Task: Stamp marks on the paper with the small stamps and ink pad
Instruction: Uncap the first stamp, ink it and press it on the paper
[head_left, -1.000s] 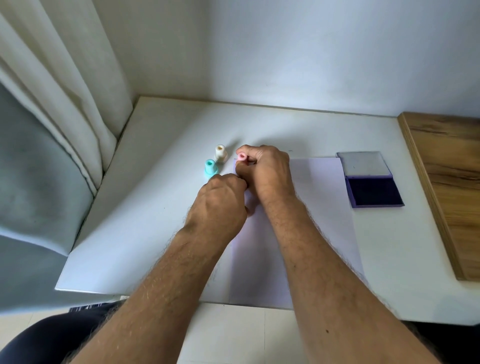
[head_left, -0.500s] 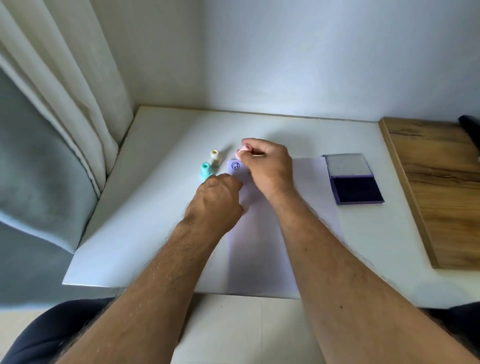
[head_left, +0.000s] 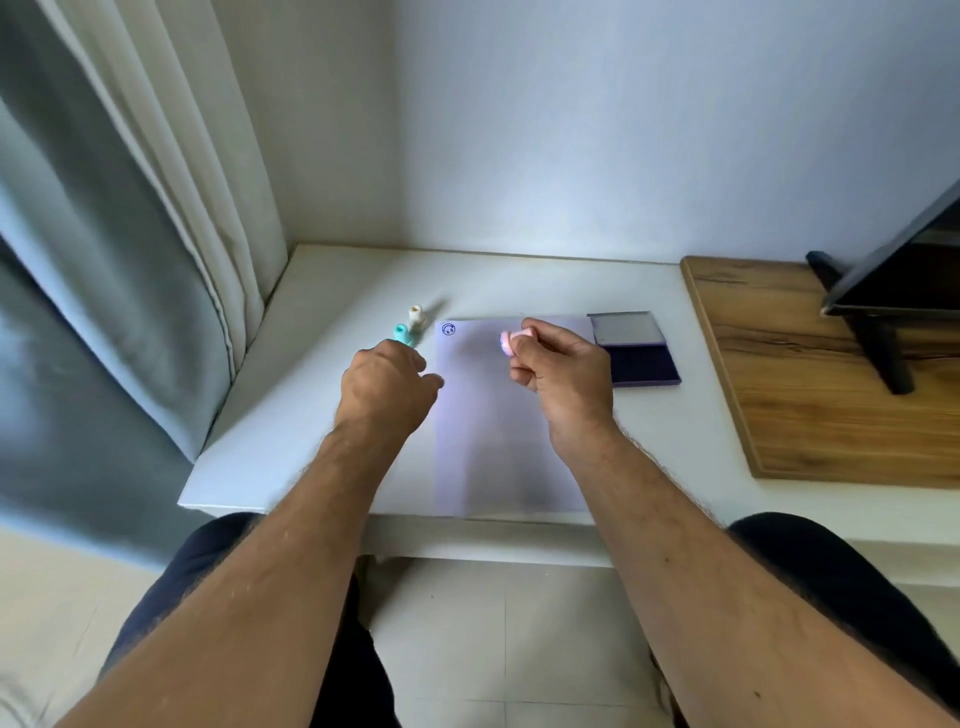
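A white sheet of paper (head_left: 498, 431) lies on the white table (head_left: 291, 395). A round blue smiley mark (head_left: 448, 329) shows in the paper's far left corner. My right hand (head_left: 563, 379) hovers over the paper's far right part, pinching a small pink stamp (head_left: 509, 342) with its inked face turned left. My left hand (head_left: 387, 387) is loosely curled beside the paper's left edge, holding nothing, its fingertips close to a teal stamp (head_left: 402, 333). A cream stamp (head_left: 416, 315) stands just behind the teal one. The open ink pad (head_left: 641, 362) lies right of the paper.
A wooden board (head_left: 831, 395) adjoins the table on the right, bearing a dark screen on a stand (head_left: 883, 332). Curtains (head_left: 130, 260) hang at the left. A wall backs the table. My knees show below the front edge.
My right hand lifted the pink stamp off the paper's far left corner and moved right, uncovering the smiley mark. My left hand drew off the paper to the left.
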